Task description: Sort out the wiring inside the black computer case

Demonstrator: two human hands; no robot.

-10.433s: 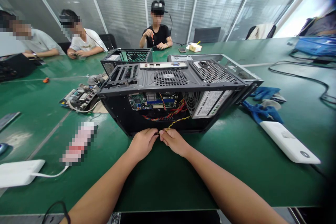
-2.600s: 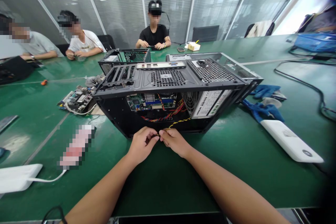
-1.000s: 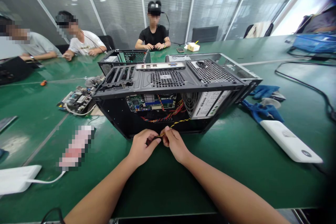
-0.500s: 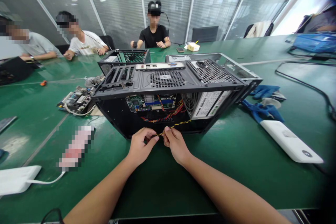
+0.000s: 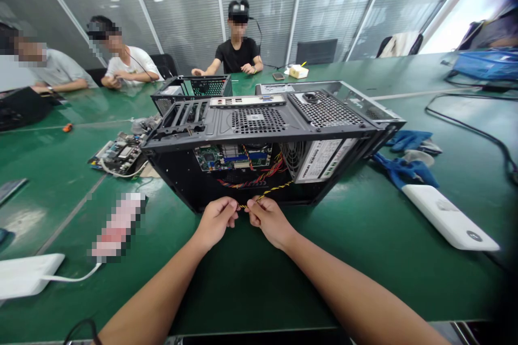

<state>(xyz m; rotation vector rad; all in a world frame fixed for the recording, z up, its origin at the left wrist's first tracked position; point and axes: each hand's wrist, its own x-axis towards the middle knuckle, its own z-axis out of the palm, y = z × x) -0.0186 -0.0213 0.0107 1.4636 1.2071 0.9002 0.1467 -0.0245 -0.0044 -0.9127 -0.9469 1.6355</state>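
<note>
Fingers (image 5: 232, 206) of the left hand (image 5: 214, 222) close on a twisted yellow-and-black cable (image 5: 277, 188) while those of the right hand (image 5: 272, 222) pinch it just alongside, a short stretch showing between the two. The cable runs from the right hand up into the open side of a computer case (image 5: 174, 172), beside a labeled power supply (image 5: 321, 161), with a circuit board (image 5: 210, 158) and red wires (image 5: 269, 175) visible inside. The case sits mid-surface, between the near edge of the green surface (image 5: 259, 291) and a person in black (image 5: 238, 56) seated at the far edge. Toward the left edge lie a loose board (image 5: 121, 153) and a white device (image 5: 30, 275); toward the right, blue gloves (image 5: 408, 170) touch a white power bank (image 5: 449, 218).
</note>
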